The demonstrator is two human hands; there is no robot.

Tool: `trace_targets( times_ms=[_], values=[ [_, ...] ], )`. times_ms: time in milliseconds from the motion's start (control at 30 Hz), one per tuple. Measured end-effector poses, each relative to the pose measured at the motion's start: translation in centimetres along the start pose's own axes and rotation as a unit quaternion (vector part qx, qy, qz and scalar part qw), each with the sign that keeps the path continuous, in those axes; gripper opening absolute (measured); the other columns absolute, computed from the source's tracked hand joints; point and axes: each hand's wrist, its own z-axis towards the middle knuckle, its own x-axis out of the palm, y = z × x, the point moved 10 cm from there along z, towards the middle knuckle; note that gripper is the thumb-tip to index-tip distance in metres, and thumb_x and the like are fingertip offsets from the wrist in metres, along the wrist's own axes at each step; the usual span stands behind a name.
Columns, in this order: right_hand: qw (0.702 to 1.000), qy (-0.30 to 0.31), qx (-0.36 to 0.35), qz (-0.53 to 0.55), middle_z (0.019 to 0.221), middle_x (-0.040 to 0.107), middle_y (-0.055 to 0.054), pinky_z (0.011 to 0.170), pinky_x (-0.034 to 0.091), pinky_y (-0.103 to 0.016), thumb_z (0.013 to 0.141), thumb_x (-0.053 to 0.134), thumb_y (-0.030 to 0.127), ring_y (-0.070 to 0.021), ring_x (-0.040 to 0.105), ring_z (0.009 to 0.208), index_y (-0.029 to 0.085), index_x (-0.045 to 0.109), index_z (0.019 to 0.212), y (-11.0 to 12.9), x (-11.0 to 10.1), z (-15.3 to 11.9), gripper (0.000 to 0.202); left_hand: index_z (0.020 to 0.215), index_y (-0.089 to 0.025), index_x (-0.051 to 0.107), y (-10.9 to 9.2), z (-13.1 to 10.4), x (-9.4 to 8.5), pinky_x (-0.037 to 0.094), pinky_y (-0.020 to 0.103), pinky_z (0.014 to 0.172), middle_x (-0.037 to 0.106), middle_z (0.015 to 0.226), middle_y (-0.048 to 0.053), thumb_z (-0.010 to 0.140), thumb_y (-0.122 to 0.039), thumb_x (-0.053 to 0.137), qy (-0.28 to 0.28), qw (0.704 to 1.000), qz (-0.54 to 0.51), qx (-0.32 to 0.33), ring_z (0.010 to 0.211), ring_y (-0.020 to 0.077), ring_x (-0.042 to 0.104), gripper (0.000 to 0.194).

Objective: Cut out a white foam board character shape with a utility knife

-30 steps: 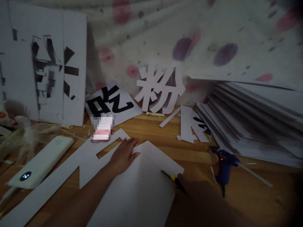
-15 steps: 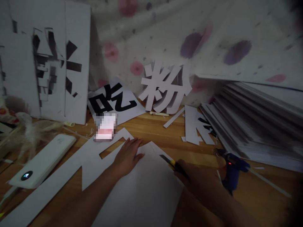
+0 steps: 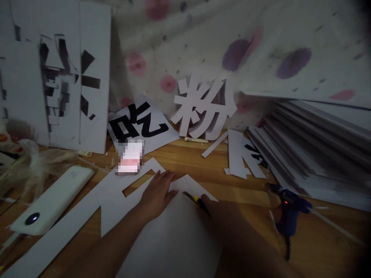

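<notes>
My left hand (image 3: 159,193) lies flat with its fingers stretched out, across the edges of a cut white board (image 3: 87,204) with a slot and a plain white board (image 3: 176,239). My right hand (image 3: 218,210) is closed round a black and yellow utility knife (image 3: 197,200). The knife's blade points up and left over the plain board, a little right of my left thumb. Whether its tip touches the board cannot be made out.
A white power bank (image 3: 55,200) and a blurred phone (image 3: 131,156) are at left. A blue glue gun (image 3: 290,216) is at right, before stacked boards (image 3: 295,154). Behind stand a cut-out white character (image 3: 203,106), a printed sheet (image 3: 159,133) and a cut board (image 3: 94,34).
My right hand has moved left with the knife, bringing the blade nearer my left thumb. My left hand stays in place on the boards. The view has shifted slightly.
</notes>
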Motion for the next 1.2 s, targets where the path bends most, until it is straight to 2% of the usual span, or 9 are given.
trace_targets(
  times_ms=[133, 300, 433, 667, 867, 1033, 1200],
  values=[
    [1.000, -0.002, 0.007, -0.008, 0.074, 0.070, -0.006, 0.050, 0.035, -0.030, 0.087, 0.035, 0.039, -0.0266, 0.065, 0.065, 0.024, 0.054, 0.099, 0.0, 0.0, 0.0, 0.026, 0.128, -0.018, 0.036, 0.1, 0.0, 0.0, 0.022, 0.045, 0.109, 0.047, 0.133, 0.010, 0.086, -0.031, 0.050, -0.002, 1.000, -0.001, -0.002, 0.127, 0.0224, 0.037, 0.047],
    [1.000, 0.004, -0.005, 0.023, 0.075, 0.069, -0.006, 0.050, 0.033, -0.027, 0.087, 0.036, 0.037, -0.0228, 0.065, 0.066, 0.023, 0.054, 0.097, 0.2, -0.1, -0.1, 0.024, 0.129, -0.017, 0.036, 0.1, 0.0, 0.0, 0.021, 0.046, 0.109, 0.046, 0.133, 0.011, 0.086, -0.031, 0.050, 0.008, 1.000, 0.003, -0.012, 0.127, 0.0225, 0.036, 0.048],
    [1.000, 0.002, 0.000, -0.007, 0.071, 0.068, -0.006, 0.048, 0.035, -0.029, 0.089, 0.033, 0.037, -0.0251, 0.065, 0.060, 0.023, 0.052, 0.099, 0.5, -0.1, -0.1, 0.025, 0.130, -0.017, 0.036, 0.1, 0.0, 0.1, 0.021, 0.045, 0.109, 0.045, 0.134, 0.011, 0.086, -0.031, 0.049, 0.011, 1.000, 0.008, -0.010, 0.128, 0.0222, 0.035, 0.047],
    [0.998, 0.033, -0.018, -0.059, 0.069, 0.068, -0.010, 0.048, 0.041, -0.030, 0.089, 0.034, 0.027, -0.0264, 0.066, 0.061, 0.016, 0.052, 0.100, 2.3, -0.7, 0.2, 0.024, 0.130, -0.015, 0.037, -0.2, 0.0, 0.3, 0.020, 0.045, 0.110, 0.046, 0.134, 0.010, 0.088, -0.032, 0.045, 0.008, 1.000, 0.016, 0.002, 0.129, 0.0223, 0.033, 0.046],
    [0.995, 0.041, -0.054, -0.071, 0.072, 0.068, -0.011, 0.048, 0.042, -0.031, 0.084, 0.039, 0.020, -0.0265, 0.066, 0.061, 0.017, 0.052, 0.104, 2.0, -0.5, 0.8, 0.023, 0.130, -0.015, 0.038, 0.2, -0.1, 0.3, 0.022, 0.044, 0.109, 0.045, 0.134, 0.010, 0.087, -0.035, 0.046, 0.008, 0.999, 0.034, 0.002, 0.128, 0.0228, 0.034, 0.048],
    [0.994, 0.059, -0.059, -0.073, 0.070, 0.067, -0.008, 0.046, 0.039, -0.029, 0.082, 0.041, 0.014, -0.0249, 0.065, 0.060, 0.018, 0.054, 0.097, 1.2, -0.8, -1.6, 0.021, 0.131, -0.015, 0.037, 0.3, 0.0, 0.4, 0.022, 0.043, 0.109, 0.046, 0.134, 0.010, 0.088, -0.036, 0.046, 0.019, 0.999, 0.038, 0.001, 0.129, 0.0221, 0.033, 0.049],
    [0.992, 0.072, -0.030, -0.096, 0.070, 0.068, -0.008, 0.042, 0.035, -0.027, 0.079, 0.041, 0.008, -0.0239, 0.065, 0.058, 0.017, 0.050, 0.112, -0.5, 1.1, -4.2, 0.036, 0.130, -0.016, 0.037, 0.3, 0.0, 0.3, 0.021, 0.044, 0.109, 0.046, 0.134, 0.009, 0.088, -0.036, 0.045, 0.009, 0.999, 0.038, 0.008, 0.129, 0.0221, 0.034, 0.047]
  ],
)
